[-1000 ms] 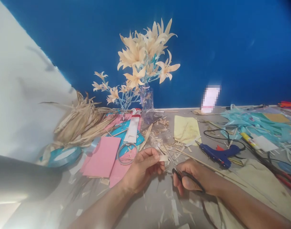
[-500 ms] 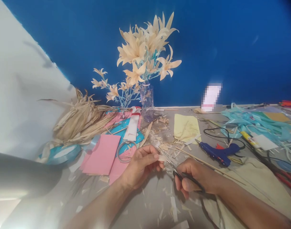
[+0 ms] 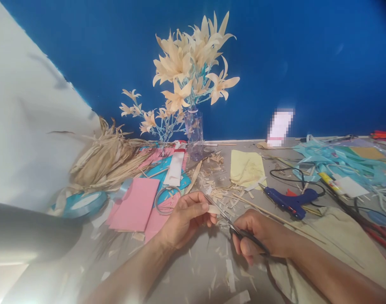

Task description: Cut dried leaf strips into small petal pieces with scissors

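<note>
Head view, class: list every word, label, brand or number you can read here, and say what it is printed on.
None can be read.
White card against the blue wall: blurred out.
Yellow tube by the glue gun: marks too small to read.
White strip near the vase: no legible text.
Scissors in the right hand: no marking visible.

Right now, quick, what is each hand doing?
Left hand: pinching a small pale strip.
Right hand: closed on the scissors, blades at the strip.
</note>
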Motion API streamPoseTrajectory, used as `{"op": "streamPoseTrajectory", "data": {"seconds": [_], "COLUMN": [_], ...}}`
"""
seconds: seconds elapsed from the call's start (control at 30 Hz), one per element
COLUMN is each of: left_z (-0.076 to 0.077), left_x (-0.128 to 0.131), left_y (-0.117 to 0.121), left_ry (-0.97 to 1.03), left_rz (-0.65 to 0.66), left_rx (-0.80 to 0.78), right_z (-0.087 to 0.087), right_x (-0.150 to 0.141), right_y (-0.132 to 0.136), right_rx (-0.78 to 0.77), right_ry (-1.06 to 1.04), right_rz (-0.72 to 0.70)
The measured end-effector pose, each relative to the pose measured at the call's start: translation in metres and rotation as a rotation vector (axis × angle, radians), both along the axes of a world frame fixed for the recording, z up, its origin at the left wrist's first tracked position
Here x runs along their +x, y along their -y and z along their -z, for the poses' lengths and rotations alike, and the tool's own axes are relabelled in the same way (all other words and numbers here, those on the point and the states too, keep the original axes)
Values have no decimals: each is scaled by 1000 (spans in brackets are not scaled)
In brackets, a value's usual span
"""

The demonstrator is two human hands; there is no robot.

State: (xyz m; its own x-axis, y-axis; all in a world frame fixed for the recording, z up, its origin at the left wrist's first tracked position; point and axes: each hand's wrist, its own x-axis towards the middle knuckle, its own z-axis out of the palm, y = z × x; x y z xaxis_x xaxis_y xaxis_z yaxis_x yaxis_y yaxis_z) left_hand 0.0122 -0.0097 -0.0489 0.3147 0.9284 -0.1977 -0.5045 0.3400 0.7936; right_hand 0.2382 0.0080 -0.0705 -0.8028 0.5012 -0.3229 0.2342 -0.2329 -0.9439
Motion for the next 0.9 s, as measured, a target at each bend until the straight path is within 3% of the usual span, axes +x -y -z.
{"op": "streamPoseTrajectory", "data": {"seconds": [0.17, 0.5, 0.8, 0.9], "left_z": [0, -1, 0, 3], "left_x": [-1, -2, -6, -3], "left_y": [0, -1, -2, -1], "left_ry": [-4, -47, -60, -5], "left_rz": [2, -25, -14, -59], "left_rx": [18, -17, -23, -34], "right_z": [12, -3, -1, -1], "right_x": [2, -4, -6, -9], "right_y": [-1, 0, 1, 1], "right_rx": [18, 28, 13, 16], "right_ry": [-44, 30, 147, 76], "right_rz": [10, 18, 56, 126]}}
